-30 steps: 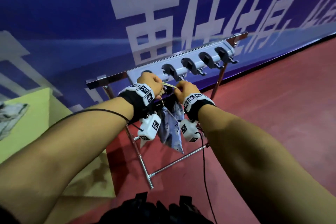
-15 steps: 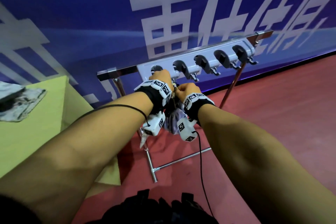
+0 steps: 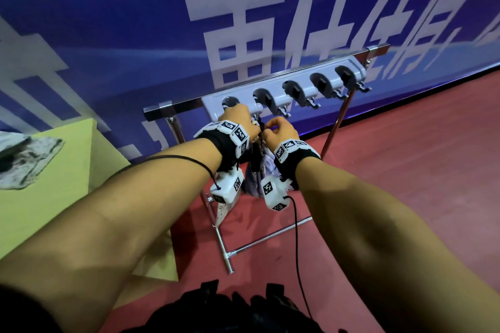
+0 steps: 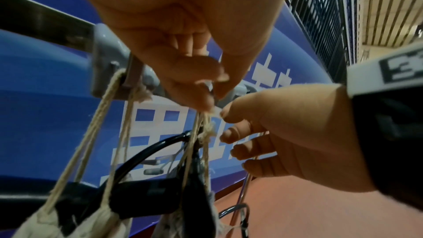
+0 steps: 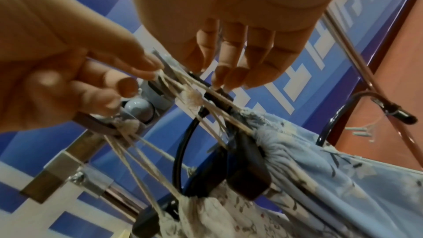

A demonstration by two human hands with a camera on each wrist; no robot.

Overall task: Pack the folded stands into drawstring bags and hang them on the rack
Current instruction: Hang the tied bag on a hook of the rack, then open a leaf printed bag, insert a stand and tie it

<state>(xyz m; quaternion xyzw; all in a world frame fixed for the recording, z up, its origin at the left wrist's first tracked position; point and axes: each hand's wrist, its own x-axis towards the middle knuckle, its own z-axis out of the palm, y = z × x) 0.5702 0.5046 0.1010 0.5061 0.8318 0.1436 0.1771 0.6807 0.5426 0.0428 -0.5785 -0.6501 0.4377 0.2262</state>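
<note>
A blue floral drawstring bag (image 5: 320, 151) hangs by its cream cords (image 5: 192, 97), with a black folded stand (image 5: 247, 173) sticking out of its mouth. My left hand (image 3: 238, 119) pinches the cords (image 4: 203, 129) just under the grey hook strip (image 3: 297, 84) of the rack, at its left end. My right hand (image 3: 278, 130) is close beside it, fingers curled down onto the same cords. A white floral bag (image 5: 206, 214) hangs from the leftmost hook (image 4: 132, 71) by its own cords. In the head view the blue bag (image 3: 266, 166) is mostly hidden behind my wrists.
Three more hooks to the right (image 3: 322, 86) carry nothing. A green table (image 3: 54, 184) stands on the left with grey cloth (image 3: 24, 159) on it. Behind the rack is a blue banner wall (image 3: 108, 35). The floor (image 3: 405, 170) is red, and a black bag (image 3: 216, 308) lies at my feet.
My hands have drawn closer together and risen to the hook strip, lifting the blue bag with them. The cord that was stretched between them is now bunched.
</note>
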